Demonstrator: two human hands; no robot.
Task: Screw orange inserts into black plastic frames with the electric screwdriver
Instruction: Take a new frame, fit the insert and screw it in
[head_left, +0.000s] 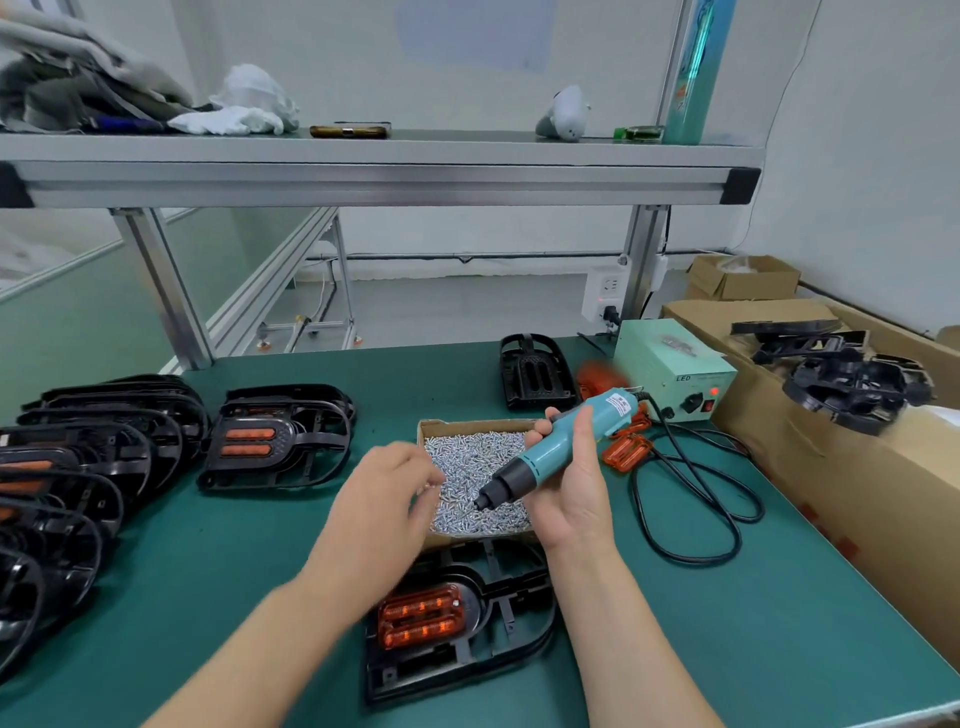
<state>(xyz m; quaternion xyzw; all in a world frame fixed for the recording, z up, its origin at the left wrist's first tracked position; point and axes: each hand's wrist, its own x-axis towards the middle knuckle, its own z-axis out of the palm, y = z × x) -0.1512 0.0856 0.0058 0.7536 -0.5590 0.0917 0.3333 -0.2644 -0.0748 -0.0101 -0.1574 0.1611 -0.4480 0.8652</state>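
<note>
Matt green desk (727, 597); glossy black plastic frame (514, 613); translucent, ribbed orange plastic insert (421, 616); bright metal screws (467, 462) in a matt cardboard box (431, 427); smooth teal plastic screwdriver (561, 441); brushed aluminium shelf rail (363, 176).

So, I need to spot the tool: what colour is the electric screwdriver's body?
The electric screwdriver is teal with a black nose, clearest in the head view.

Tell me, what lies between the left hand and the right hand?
The box of screws, with the screwdriver tip over it, as the head view shows.
</note>
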